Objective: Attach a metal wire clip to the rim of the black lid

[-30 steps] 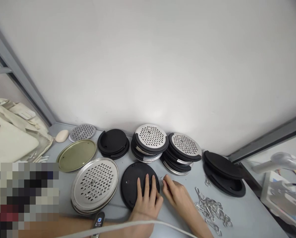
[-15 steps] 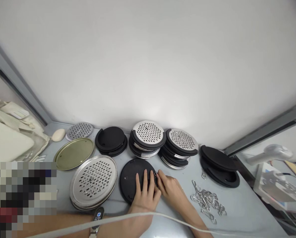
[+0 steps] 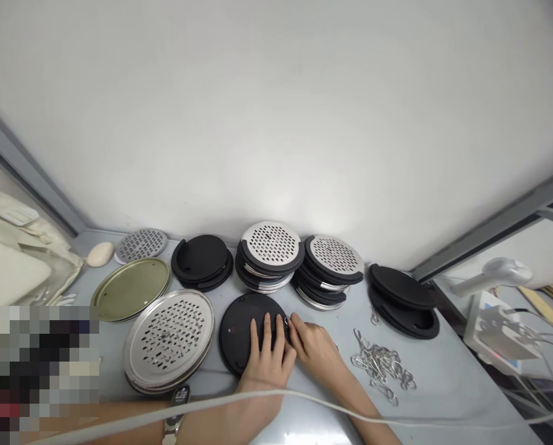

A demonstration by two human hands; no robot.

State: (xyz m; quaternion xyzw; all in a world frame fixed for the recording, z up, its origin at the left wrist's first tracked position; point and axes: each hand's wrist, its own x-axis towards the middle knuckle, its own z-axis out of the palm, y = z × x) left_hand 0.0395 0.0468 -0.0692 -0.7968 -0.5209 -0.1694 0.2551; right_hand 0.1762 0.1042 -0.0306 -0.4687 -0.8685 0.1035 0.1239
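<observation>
Moved since the first frame: right hand [image 3: 317, 351], from beside the disc [image 3: 236, 326] to its right rim. Disc: black, flat on counter [image 3: 461, 395]; seemingly light, stiff; best held by the rim. Left hand [image 3: 264, 374]: fingers slightly spread across disc, grasping nothing. Right fingers: pinched nearly closed on ring [image 3: 286, 321], small, likely slippery.

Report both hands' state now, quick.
Left hand: fingers spread, pressed flat on the round black disc.
Right hand: fingertips pinched on a small silver metal ring at the disc's edge.
</observation>
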